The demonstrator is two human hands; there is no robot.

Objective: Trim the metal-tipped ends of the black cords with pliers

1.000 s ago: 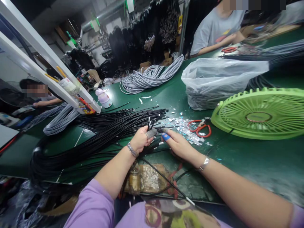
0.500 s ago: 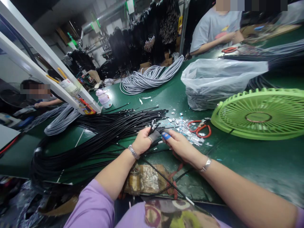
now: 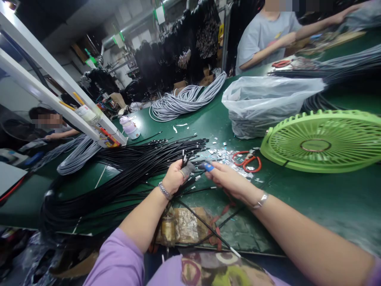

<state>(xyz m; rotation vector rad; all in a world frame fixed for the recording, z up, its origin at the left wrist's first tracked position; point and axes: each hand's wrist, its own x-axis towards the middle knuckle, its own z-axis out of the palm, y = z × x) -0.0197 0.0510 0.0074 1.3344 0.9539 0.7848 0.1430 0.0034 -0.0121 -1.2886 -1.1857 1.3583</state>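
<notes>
My left hand (image 3: 175, 177) is closed around several black cable ends (image 3: 184, 157) that stick up past the fingers; grey wrapping covers its thumb. Facing it, my right hand (image 3: 228, 179) is pinched closed, blue tape on the thumb and a dark covering on a fingertip. Whatever lies in that pinch is too small to make out, though a thin dark cable seems to run between the hands. A thick bundle of black cables (image 3: 119, 174) lies to the left and behind my left hand. Red-handled scissors (image 3: 251, 163) rest beyond my right hand.
Silver and white scraps (image 3: 222, 155) litter the green table. A green fan (image 3: 315, 145) and a clear plastic bag (image 3: 268, 107) are on the right. Grey cable coils (image 3: 187, 101) and a purple bottle (image 3: 129, 127) sit farther back. A white post (image 3: 59, 75) rises at left. Two people work nearby.
My right hand has shifted slightly right, away from my left hand, which keeps its hold on the cables. The person across the table has stretched one arm out to the right.
</notes>
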